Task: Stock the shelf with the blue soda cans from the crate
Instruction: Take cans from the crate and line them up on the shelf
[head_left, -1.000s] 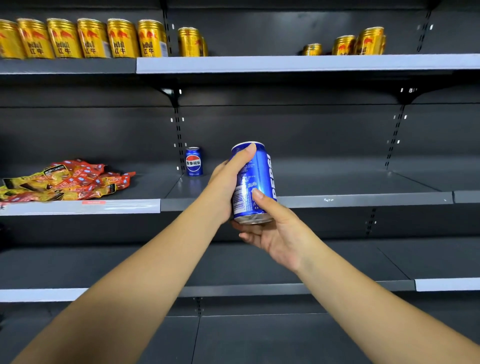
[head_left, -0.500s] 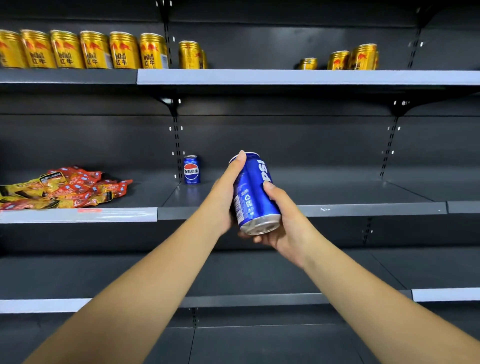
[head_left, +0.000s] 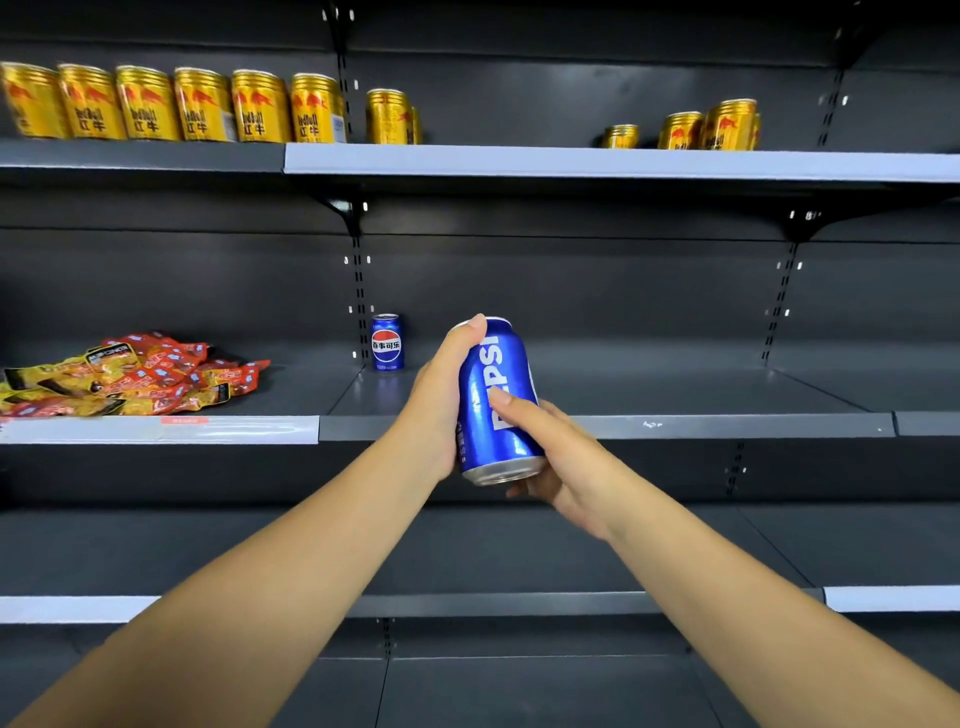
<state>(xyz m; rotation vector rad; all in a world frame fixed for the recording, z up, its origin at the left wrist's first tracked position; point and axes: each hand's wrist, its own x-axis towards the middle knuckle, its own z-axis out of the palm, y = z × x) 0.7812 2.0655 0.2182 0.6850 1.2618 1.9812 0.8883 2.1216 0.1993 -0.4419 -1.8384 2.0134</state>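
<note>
The blue soda can (head_left: 496, 402) hangs tilted in the air before the middle shelf (head_left: 597, 426), gripped by both hands, likely to turn its label outward. The left hand (head_left: 441, 400) wraps its left side, thumb at the rim; the right hand (head_left: 550, 452) cups the base, thumb across the lettering. 1 stocked can (head_left: 387, 342) stands upright at the back.

Blue Pepsi can (head_left: 496, 410) tilted, held before shelf (head_left: 727, 427), second can (head_left: 387, 343) upright at back

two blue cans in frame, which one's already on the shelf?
The small blue can standing upright at the back of the middle shelf, logo facing out. The other, the tilted Pepsi can, is held by the left hand and right hand.
</note>
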